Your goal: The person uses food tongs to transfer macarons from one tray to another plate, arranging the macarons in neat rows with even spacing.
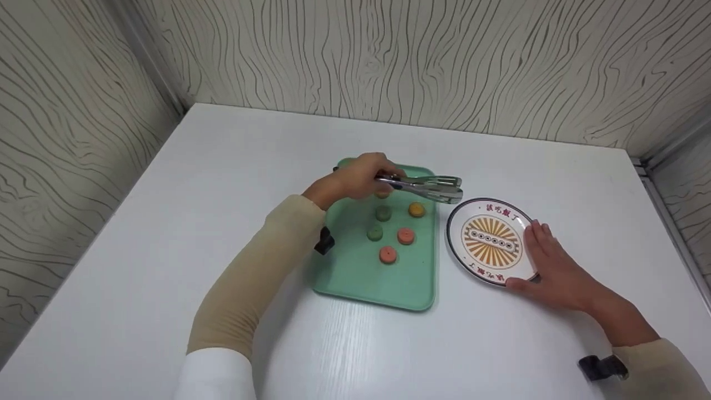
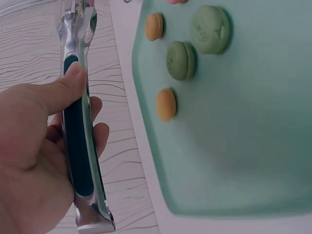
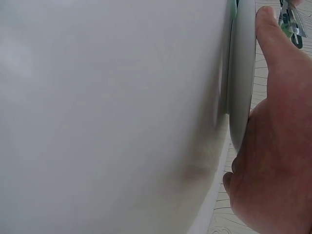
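Note:
My left hand point(image 1: 364, 175) grips metal tongs point(image 2: 80, 122) by their dark-inlaid handle, thumb along the top. Over the upper right of a green tray point(image 1: 355, 280), the tong ends point right, with nothing visible between them. On the tray lie several macarons: pink ones point(image 1: 387, 255), green ones point(image 2: 180, 60) and yellow-orange ones point(image 1: 416, 209). To the tray's right is a round white plate point(image 1: 472, 247) with a dark rim, red characters and an orange sunburst. My right hand point(image 1: 558, 278) rests against its right rim, thumb and fingers spread and fairly straight. No food lies on the plate.
Everything stands on a white table point(image 1: 222, 183). Walls point(image 1: 377, 61) with a wavy wood-grain pattern rise behind it and at the sides. A small gap separates the plate from the tray's right edge. The left forearm passes over the tray's left side.

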Demonstrator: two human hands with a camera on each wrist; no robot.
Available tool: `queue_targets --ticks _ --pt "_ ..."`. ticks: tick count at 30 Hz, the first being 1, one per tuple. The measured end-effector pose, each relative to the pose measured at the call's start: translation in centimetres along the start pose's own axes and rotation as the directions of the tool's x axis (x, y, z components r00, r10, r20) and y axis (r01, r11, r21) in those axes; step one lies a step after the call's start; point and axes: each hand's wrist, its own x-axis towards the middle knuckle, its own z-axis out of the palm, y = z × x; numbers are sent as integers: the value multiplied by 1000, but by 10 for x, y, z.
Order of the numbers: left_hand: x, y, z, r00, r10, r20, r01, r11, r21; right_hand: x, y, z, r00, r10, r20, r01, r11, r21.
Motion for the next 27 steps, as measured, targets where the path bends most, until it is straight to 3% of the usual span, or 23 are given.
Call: queue_targets --ticks 5,14,27 --pt "13 8 6 1000 21 14 -21 1000 5 -1 -1 -1 1000 16 7 -16 1000 10" --pt "24 19 22 998 -62 -6 62 998 15 -1 0 -1 1000 -3 8 3 1000 21" --pt "47 35 38 993 -114 28 113 993 43 0 0 -2 1000 -2 15 1 1000 28"
